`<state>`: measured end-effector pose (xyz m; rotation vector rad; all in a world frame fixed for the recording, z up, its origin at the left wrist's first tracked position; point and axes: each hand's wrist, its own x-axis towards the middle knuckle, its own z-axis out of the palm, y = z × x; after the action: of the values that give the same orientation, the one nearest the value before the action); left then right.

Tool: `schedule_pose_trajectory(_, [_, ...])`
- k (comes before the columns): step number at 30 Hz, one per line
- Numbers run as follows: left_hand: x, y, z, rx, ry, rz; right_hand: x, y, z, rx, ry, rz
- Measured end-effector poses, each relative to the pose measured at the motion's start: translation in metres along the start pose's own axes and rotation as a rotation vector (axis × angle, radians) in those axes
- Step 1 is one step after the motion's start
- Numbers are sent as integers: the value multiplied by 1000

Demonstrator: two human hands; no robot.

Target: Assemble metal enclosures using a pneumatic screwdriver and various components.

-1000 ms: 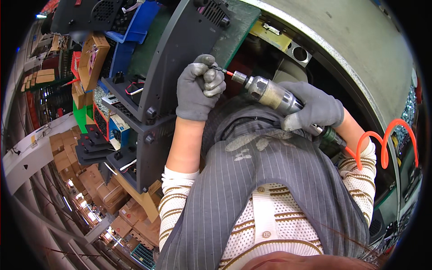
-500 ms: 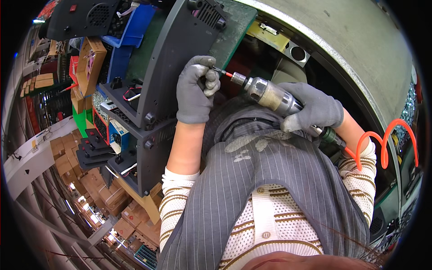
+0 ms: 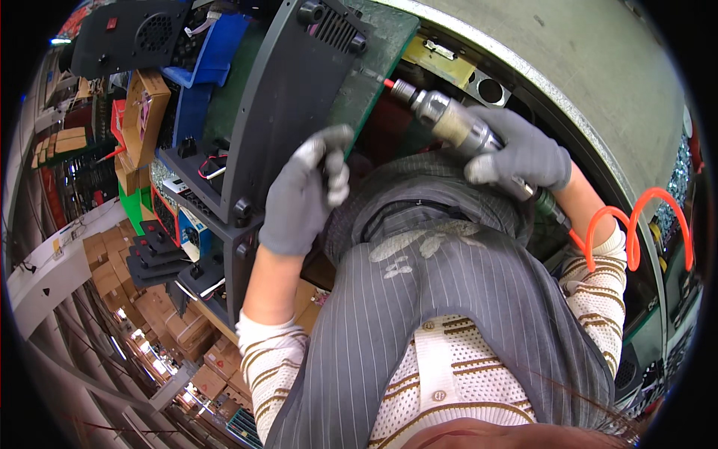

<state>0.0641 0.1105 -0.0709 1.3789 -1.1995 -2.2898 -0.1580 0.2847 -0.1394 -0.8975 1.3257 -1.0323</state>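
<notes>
In my right hand [image 3: 520, 150], gloved in grey, is a silver air screwdriver [image 3: 460, 129] with a tan wrapped band. Its red-collared bit points up and left at the edge of a black casing [image 3: 292, 97]; whether the tip touches it I cannot tell. A coiled orange air hose [image 3: 636, 228] trails from the tool's rear. My left hand [image 3: 303, 187], also in a grey glove, hovers beside the casing with fingers loosely bent and apart. Nothing shows in it. The casing stands on edge, with vent slots and round black feet on its face.
Beneath the casing lies a green bench top [image 3: 389, 37]. A blue bin [image 3: 217, 49] and another black housing with a round vent [image 3: 131, 37] are at the far left. A cardboard box [image 3: 146, 112] stands nearby. Along the right runs a grey metal-edged surface [image 3: 598, 60].
My left hand has dropped down and left, away from the bit tip, its fingers loosening. The screwdriver has moved up slightly, its bit now by the casing's edge.
</notes>
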Motion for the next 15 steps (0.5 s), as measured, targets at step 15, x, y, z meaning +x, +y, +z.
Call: schedule_pose_trajectory(15, [43,118,-1,1384,-42,326,48,-9,-38,-242,88,101])
